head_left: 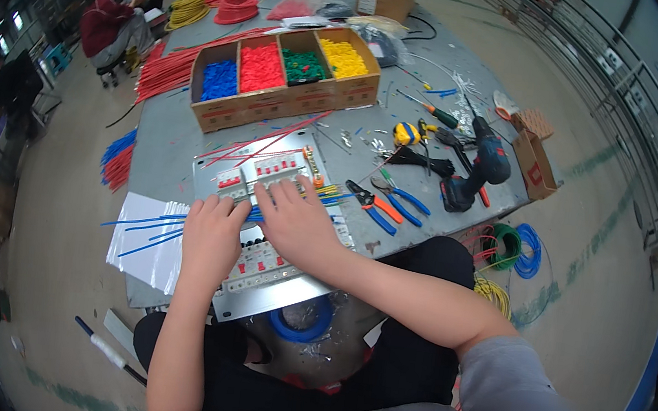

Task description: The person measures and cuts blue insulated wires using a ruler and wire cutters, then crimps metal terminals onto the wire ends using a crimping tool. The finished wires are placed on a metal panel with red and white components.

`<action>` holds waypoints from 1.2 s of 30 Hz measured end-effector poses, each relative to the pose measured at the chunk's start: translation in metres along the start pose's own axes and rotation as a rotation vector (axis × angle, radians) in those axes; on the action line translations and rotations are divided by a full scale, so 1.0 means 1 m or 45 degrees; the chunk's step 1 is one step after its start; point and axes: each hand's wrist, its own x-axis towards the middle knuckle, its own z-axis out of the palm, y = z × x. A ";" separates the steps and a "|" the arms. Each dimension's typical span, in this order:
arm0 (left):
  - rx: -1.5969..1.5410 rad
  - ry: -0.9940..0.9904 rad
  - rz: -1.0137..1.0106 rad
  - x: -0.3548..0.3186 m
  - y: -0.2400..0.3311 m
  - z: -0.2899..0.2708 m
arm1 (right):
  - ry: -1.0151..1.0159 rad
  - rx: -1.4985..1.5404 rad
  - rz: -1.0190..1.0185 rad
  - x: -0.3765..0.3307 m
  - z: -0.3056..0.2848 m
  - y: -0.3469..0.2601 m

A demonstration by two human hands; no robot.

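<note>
A metal mounting plate [251,307] with rows of circuit breakers [275,168] lies at the table's near edge. Across its middle runs a bundle of blue wires [255,215]. My left hand [212,236] is closed around the bundle, and the loose blue ends stick out to its left. My right hand [292,222] bends over the same bundle at the right, fingers curled down onto it; the fingertips are partly hidden. Beyond it, yellow and blue wire ends [334,194] emerge near a terminal strip [313,167]. Red wires [258,150] lie across the plate's far part.
A divided cardboard box [284,100] holds blue, red, green and yellow pieces. Right of the plate lie wire strippers [374,204], blue-handled pliers [402,200], a tape measure [407,134] and a cordless drill [481,167]. White sheets [145,244] sit left. Wire coils [505,245] lie on the floor.
</note>
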 end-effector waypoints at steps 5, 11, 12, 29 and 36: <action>0.117 0.044 -0.029 0.009 0.003 0.004 | -0.300 0.176 0.164 0.019 0.007 0.010; 0.123 0.621 -0.085 0.018 0.024 -0.016 | -0.301 0.440 0.452 0.040 0.002 0.026; 0.000 0.640 -0.115 0.017 0.026 -0.014 | -0.251 0.491 0.527 0.040 0.003 0.033; -1.535 0.204 -0.356 0.023 0.006 0.005 | 0.258 1.779 0.826 0.044 0.052 -0.001; -1.360 0.207 -0.424 0.041 -0.002 0.024 | 0.219 1.529 0.629 0.035 0.094 0.003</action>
